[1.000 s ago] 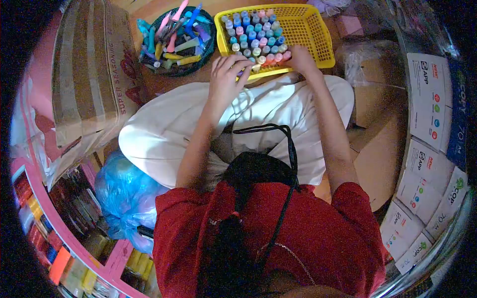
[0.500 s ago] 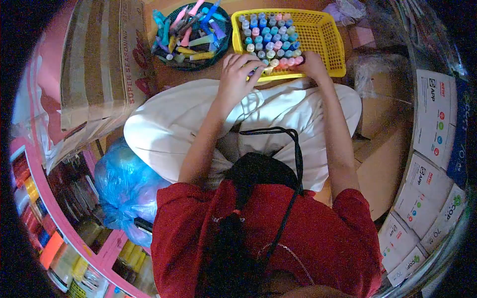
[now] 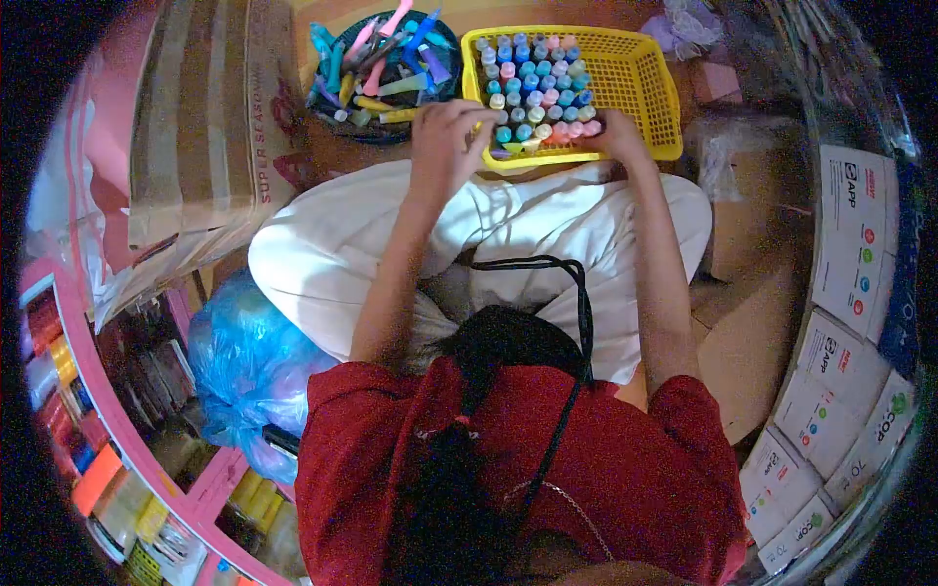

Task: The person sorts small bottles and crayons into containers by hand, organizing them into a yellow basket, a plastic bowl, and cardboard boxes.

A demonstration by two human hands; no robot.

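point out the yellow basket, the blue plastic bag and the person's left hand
yellow basket (image 3: 667, 93): head view, on its right-hand rim
blue plastic bag (image 3: 239, 342): head view, on its upper middle
left hand (image 3: 621, 136): head view, on the back of the hand

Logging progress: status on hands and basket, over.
Left hand at near left corner of yellow plastic basket; right hand along near side. Small multicoloured bottles packed in its left part. Dark round basket close by.

Appears to be a shop or storeroom. Contains stacked copy-paper boxes (image 3: 848, 234) and pink shelving (image 3: 211, 490) packed with goods.
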